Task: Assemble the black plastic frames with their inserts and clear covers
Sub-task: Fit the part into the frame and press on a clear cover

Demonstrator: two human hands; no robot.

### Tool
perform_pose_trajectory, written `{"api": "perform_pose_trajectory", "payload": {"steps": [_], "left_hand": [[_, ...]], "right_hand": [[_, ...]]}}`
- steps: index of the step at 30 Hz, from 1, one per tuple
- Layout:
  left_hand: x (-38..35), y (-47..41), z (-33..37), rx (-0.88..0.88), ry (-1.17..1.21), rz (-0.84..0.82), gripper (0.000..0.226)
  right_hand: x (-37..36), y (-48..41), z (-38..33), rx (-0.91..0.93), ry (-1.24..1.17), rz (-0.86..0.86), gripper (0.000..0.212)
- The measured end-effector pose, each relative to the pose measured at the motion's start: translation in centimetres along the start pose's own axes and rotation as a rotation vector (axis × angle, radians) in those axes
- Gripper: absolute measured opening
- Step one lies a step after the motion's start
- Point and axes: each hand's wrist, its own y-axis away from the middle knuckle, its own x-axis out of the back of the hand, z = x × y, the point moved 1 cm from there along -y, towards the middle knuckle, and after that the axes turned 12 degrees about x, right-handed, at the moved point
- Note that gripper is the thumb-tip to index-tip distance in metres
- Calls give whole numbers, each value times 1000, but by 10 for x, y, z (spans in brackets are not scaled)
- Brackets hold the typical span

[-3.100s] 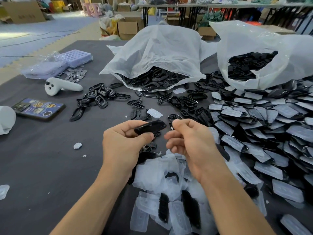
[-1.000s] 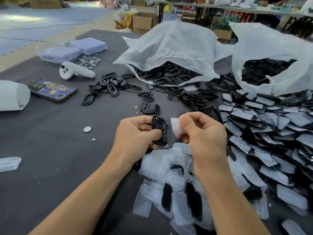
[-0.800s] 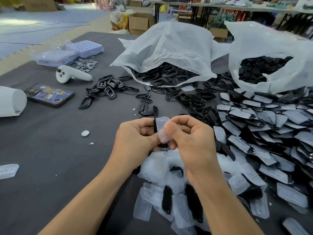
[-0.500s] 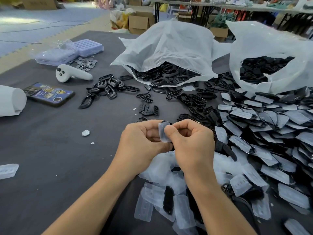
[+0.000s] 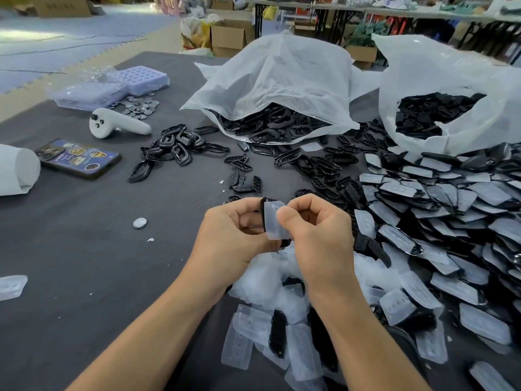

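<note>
My left hand grips a black plastic frame, mostly hidden behind a clear cover. My right hand pinches that clear cover with thumb and forefinger and holds it flat against the frame's face. Both hands hover above a heap of loose clear covers at the table's near edge. A big pile of frames with covers on them spreads to the right.
Two white bags of black parts stand at the back, one centre, one right. Loose black frames and small inserts lie mid-table. A phone, white controller, coin cells, purple trays and white roll sit left.
The right hand brought a clear cover from beside the frame onto its face. The left hand has kept hold of the frame throughout, turning it upright from its earlier flat pose.
</note>
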Motion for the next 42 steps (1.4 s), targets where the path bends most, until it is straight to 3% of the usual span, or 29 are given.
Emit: {"api": "perform_pose_trajectory", "payload": {"steps": [5, 10, 14, 17, 22, 28, 33, 42], "left_hand": [[2, 0, -1, -2, -11, -128, 44], [4, 0, -2, 36, 50, -221, 33], [6, -3, -3, 109, 180, -148, 26], [3, -3, -4, 88, 135, -85, 19], [2, -2, -5, 67, 29, 34, 33], [6, -3, 1, 56, -13, 155, 18], [5, -4, 0, 44, -12, 209, 22], [12, -4, 5, 124, 51, 70, 32]], "right_hand": [[-1, 3, -1, 99, 261, 39, 20], [-1, 5, -6, 126, 319, 87, 21], [1, 4, -7, 119, 316, 58, 21], [3, 1, -4, 79, 333, -15, 23], [5, 1, -2, 77, 330, -62, 26], [6, -1, -1, 89, 229, -171, 24], [5, -1, 2, 48, 158, -214, 13], [9, -1, 1, 76, 202, -194, 21]]}}
